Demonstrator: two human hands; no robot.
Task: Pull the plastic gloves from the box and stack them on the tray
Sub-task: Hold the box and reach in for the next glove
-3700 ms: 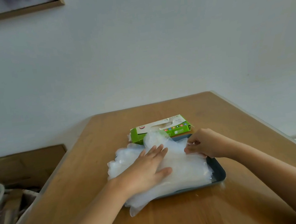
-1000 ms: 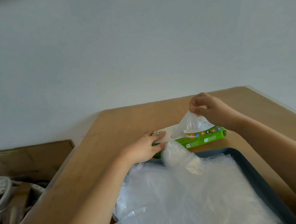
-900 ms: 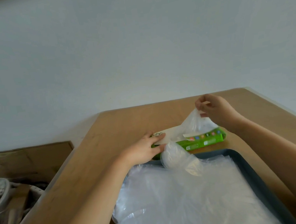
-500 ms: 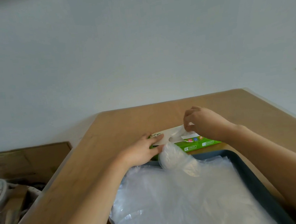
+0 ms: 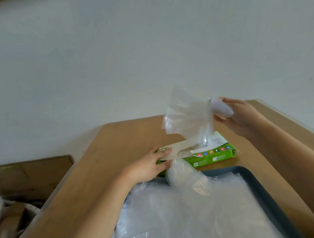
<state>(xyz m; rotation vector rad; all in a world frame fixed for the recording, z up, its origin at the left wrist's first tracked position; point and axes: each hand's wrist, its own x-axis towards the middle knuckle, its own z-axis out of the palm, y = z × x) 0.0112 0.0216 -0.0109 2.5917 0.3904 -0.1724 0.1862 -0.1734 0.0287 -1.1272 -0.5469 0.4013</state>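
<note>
**One glove up, box pinned**

Pinches a glove (image 5: 187,115) in right hand (image 5: 239,118) at 2 o'clock, thumb and fingers closed on one end. Holds it raised above box (image 5: 210,155), loose end fanned toward 9 o'clock, lower part hanging down to the slot. Presses left hand (image 5: 147,168) on the box's 9 o'clock end, fingers straight across the lid, thumb along the near side. Green box flat on table (image 5: 115,138), just past the 12 o'clock rim of tray (image 5: 262,191). Stack (image 5: 182,217) of clear gloves across the tray, spilling over its 9 o'clock side. Puffed glove (image 5: 179,174) at the stack's 12 o'clock edge, beside the left thumb.
</note>
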